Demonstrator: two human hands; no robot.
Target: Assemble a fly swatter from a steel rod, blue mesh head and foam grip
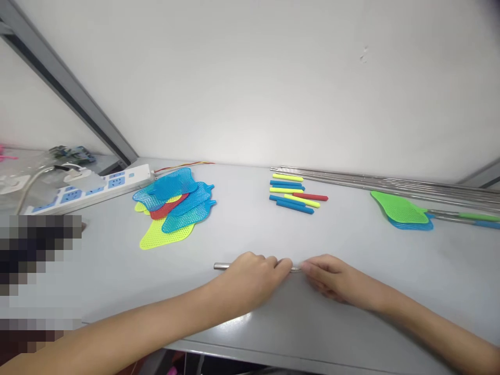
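Note:
My left hand (pixel 253 276) is closed around a shiny metal rod (pixel 221 266), whose blunt end sticks out on the left. Between the hands shows a short, thin metal piece (pixel 296 270); whether it belongs to the rod I cannot tell. At its right end, my right hand (pixel 328 276) has its fingers pinched together, hiding what they hold. Beyond the hands lie several blue, yellow and red plastic sleeves (pixel 287 190). A pile of mesh fly swatter heads (pixel 187 208) in blue, yellow and red is at the left.
Long thin metal rods (pixel 351 181) run along the wall at the right. In front of them lie a green fly swatter (pixel 404 208) and a blue one (pixel 410 225) beneath it. A white power strip (pixel 113 182) with a plugged-in cable sits at the left of the grey table (pixel 242 224).

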